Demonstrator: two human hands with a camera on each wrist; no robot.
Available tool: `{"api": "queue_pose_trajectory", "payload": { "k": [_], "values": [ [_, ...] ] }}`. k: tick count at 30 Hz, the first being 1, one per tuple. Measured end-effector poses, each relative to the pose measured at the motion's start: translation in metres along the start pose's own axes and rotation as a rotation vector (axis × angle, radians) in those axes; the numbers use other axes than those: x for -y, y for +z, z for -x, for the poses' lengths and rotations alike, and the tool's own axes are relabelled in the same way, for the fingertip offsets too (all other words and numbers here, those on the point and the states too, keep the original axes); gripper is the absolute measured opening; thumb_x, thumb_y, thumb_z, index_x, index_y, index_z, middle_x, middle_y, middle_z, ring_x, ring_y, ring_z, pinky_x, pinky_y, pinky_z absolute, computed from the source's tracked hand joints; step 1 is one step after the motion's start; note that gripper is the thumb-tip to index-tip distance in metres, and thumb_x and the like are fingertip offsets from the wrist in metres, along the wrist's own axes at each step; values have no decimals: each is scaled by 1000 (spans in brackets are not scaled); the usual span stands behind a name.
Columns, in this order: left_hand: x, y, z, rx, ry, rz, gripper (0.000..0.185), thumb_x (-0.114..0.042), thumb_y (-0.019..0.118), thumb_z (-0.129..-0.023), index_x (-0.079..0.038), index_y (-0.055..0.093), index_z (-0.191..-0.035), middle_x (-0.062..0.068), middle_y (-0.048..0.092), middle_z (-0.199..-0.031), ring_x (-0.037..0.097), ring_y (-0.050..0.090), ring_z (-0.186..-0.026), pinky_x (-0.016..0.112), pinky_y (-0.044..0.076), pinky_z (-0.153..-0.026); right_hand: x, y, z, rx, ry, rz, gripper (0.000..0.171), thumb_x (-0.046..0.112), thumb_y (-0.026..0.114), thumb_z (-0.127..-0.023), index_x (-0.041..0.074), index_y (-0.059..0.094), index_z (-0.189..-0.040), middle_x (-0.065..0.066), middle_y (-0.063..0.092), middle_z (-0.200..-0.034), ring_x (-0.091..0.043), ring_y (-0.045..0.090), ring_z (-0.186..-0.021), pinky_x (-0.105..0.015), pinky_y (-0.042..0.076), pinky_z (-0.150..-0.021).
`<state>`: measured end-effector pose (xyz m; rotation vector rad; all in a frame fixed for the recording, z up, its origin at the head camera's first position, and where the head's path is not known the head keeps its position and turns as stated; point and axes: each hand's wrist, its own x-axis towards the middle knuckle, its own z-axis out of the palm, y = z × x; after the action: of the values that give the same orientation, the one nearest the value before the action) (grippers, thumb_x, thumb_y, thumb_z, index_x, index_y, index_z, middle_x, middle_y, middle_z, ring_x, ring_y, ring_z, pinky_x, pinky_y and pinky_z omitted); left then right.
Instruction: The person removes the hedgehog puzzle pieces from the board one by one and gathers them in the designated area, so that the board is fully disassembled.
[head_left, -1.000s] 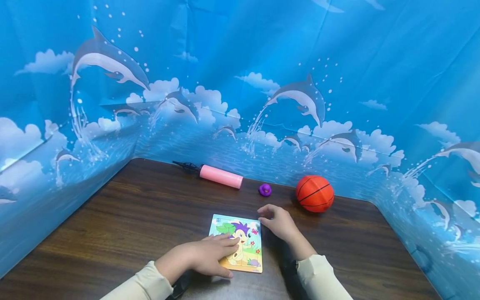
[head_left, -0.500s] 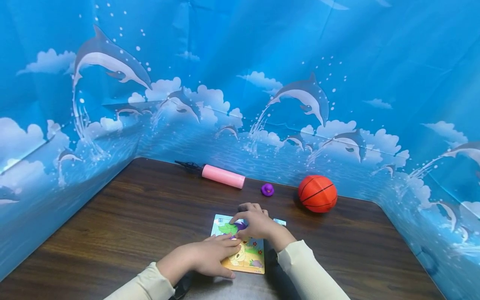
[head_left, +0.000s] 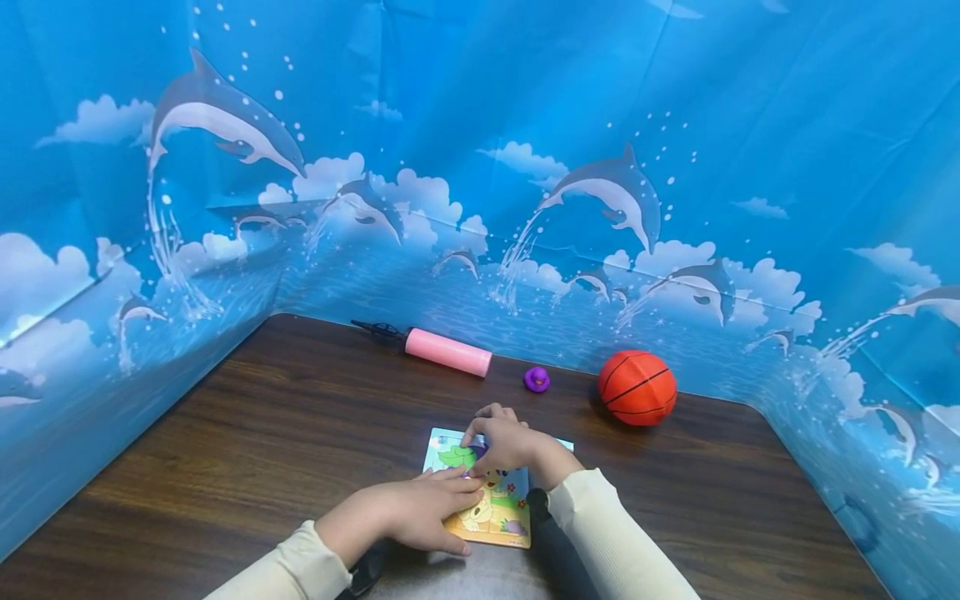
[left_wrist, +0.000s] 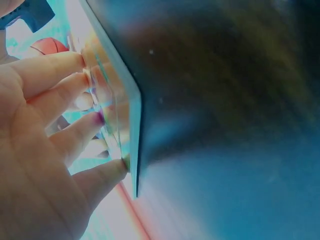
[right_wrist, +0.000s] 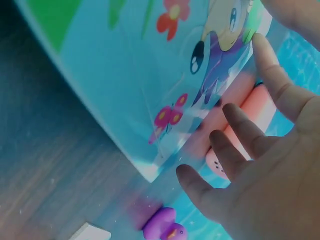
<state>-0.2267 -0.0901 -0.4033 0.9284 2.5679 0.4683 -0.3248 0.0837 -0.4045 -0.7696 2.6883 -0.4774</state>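
Observation:
A square cartoon jigsaw puzzle (head_left: pixel 497 525), showing a purple-haired animal with a green leaf, lies on the table. My left hand (head_left: pixel 408 512) rests with spread fingers on its lower left part; in the left wrist view the fingertips (left_wrist: pixel 97 117) touch its face. My right hand (head_left: pixel 510 446) arches over the upper part, thumb and index finger apart. In the right wrist view the index fingertip (right_wrist: pixel 258 42) is at the puzzle's edge by the leaf, while the other fingers hang off it. Behind the right hand lies a small pale flat piece (head_left: pixel 566 444), partly hidden.
Along the table's back edge lie a pink hand pump (head_left: pixel 448 352) with a black end, a purple rubber duck (head_left: pixel 536 379) and an orange toy basketball (head_left: pixel 637 388). A blue dolphin-printed curtain (head_left: pixel 420 275) surrounds the brown table (head_left: pixel 300 417).
My right hand has moved left from the puzzle's upper right corner to over its upper middle. The small pale piece has come into sight behind it. My left hand stays in place.

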Motion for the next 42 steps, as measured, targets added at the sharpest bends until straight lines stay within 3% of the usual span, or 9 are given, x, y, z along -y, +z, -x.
{"api": "queue_pose_trajectory", "payload": {
  "k": [5,11,20,24,27,31,37,42],
  "values": [
    [-1,0,-1,9,1,7,70,-49,67,-90,-13,48,-148,-5,36,-158,24,20,-150,51,21,-119,0,-1,0,11,18,25,29,27,84,-78,34,70,-102,-8,42,-145,-35,30,-135,-66,25,-108],
    [0,1,-1,10,2,14,70,-48,67,-90,-13,48,-148,-5,35,-158,23,20,-150,50,21,-119,1,-1,-2,23,5,20,30,25,84,-78,35,65,-98,-5,46,-139,-32,33,-131,-63,27,-106],
    [-1,-2,1,13,-3,29,70,-47,68,-90,-13,48,-148,-4,36,-158,23,20,-150,48,21,-119,5,1,3,-66,-58,64,35,22,87,-76,34,62,-98,7,57,-109,-20,42,-111,-50,34,-97],
    [-2,-2,1,7,-3,17,69,-46,68,-90,-12,49,-147,-2,37,-158,23,21,-150,46,21,-120,3,1,4,-53,-47,-20,36,13,85,-77,31,65,-100,4,63,-118,-19,51,-113,-46,44,-100],
    [-2,-1,1,4,-7,14,69,-47,68,-90,-12,50,-147,-3,37,-158,22,22,-149,46,21,-120,1,3,5,-49,-28,-115,37,4,82,-78,29,66,-100,1,64,-122,-21,56,-112,-44,52,-94],
    [-1,-1,0,3,-7,17,69,-47,68,-89,-13,50,-147,-4,35,-159,22,21,-150,46,21,-120,-4,4,7,-92,-41,-208,36,-2,77,-80,26,68,-100,0,66,-117,-21,58,-104,-44,53,-92],
    [-2,-1,-1,10,-10,29,69,-47,68,-90,-13,50,-147,-6,33,-159,21,21,-150,47,20,-120,-14,5,10,-131,-84,-270,34,-1,69,-88,21,73,-114,-1,67,-120,-25,59,-116,-50,47,-101],
    [-4,-2,0,9,-15,22,69,-48,68,-90,-12,50,-147,-4,34,-159,22,22,-149,47,21,-120,-25,2,13,-158,-54,-427,32,0,65,-92,14,72,-119,0,68,-109,-20,62,-102,-40,54,-88]
  ]
}}
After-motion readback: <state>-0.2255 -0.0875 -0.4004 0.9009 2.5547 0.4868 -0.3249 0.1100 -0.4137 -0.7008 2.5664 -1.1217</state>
